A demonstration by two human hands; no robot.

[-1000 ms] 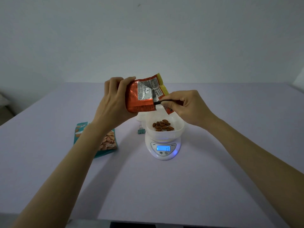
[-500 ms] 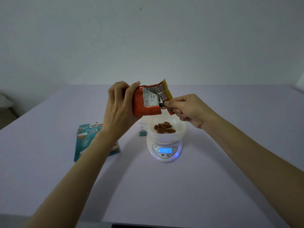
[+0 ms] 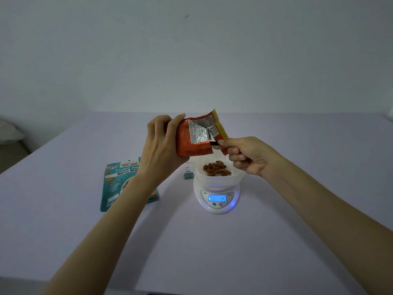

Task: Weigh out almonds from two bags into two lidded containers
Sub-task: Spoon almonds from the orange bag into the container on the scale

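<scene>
Almonds (image 3: 216, 168) sit in the tub (image 3: 220, 182) on the scale (image 3: 217, 209), right under our hands. Our left hand (image 3: 159, 150) grips the orange bag (image 3: 191, 143) just above it, and our right hand (image 3: 247, 156) pinches a small black clip (image 3: 213, 143) at the bag's edge.

The orange bag (image 3: 191, 143) in my left hand (image 3: 160, 150) is crinkled glossy foil, silver inside. The container (image 3: 219, 182) is white ribbed plastic, the scale (image 3: 200, 202) smooth shiny plastic; the table (image 3: 212, 252) looks matt, perhaps cloth.

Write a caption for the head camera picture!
Left hand holds an orange bag over a container of almonds on the scale; right hand pinches a black clip.
</scene>
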